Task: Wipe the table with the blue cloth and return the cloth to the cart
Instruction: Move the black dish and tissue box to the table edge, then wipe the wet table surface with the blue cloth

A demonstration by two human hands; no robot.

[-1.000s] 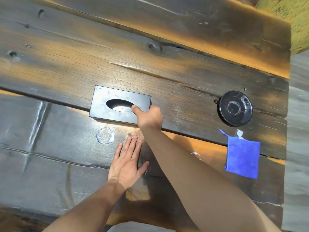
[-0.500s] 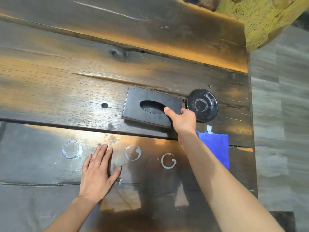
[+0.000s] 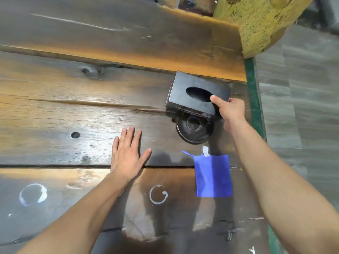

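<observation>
The blue cloth [image 3: 212, 176], folded with a white tag at its top edge, lies flat on the dark wooden table [image 3: 91, 110] near the right edge. My right hand [image 3: 228, 109] grips the near right corner of a black tissue box [image 3: 196, 95] and holds it tilted above the table, over a round black dish [image 3: 194, 130]. My left hand [image 3: 128, 153] rests flat on the table with fingers spread, left of the cloth. White ring stains [image 3: 158, 194] mark the near plank. No cart is in view.
A second white ring stain [image 3: 33, 194] sits at the near left. A yellow speckled rounded object [image 3: 260, 24] stands beyond the table's far right corner. A green strip [image 3: 254, 99] runs along the table's right edge, with grey floor [image 3: 302, 107] beyond.
My right hand has carried the tissue box to the right and lifted it over the black dish. My left hand has shifted right along the table. The cloth has not moved.
</observation>
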